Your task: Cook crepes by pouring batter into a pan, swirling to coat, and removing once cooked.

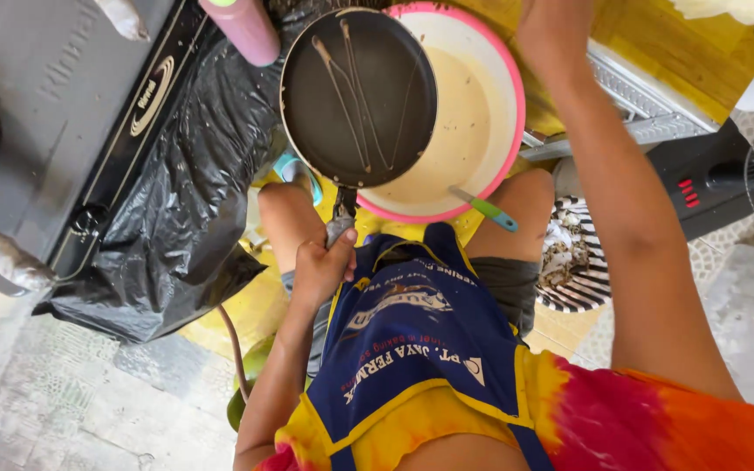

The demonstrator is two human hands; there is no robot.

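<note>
Blue cloth with yellow trim, an apron (421,340), hangs nearest, over a tie-dye shirt (656,419) of red, orange and yellow. Just beyond it the left hand (323,266) is curled tight around the handle of a dark frying pan (359,96), fingers fully closed. The pan is held tilted over a pink-rimmed bowl (499,78) of pale batter, its black surface streaked with thin lines of the same batter. A green-handled utensil (486,209) leans on the bowl's near rim. To one side a black plastic sheet (185,201) drapes off a dark gas stove (71,113). On the other side a striped plate (582,270) sits low by the knee. The right arm stretches away past the bowl; the right hand (551,22) is cut by the top edge, so I cannot tell how open it is.
</note>
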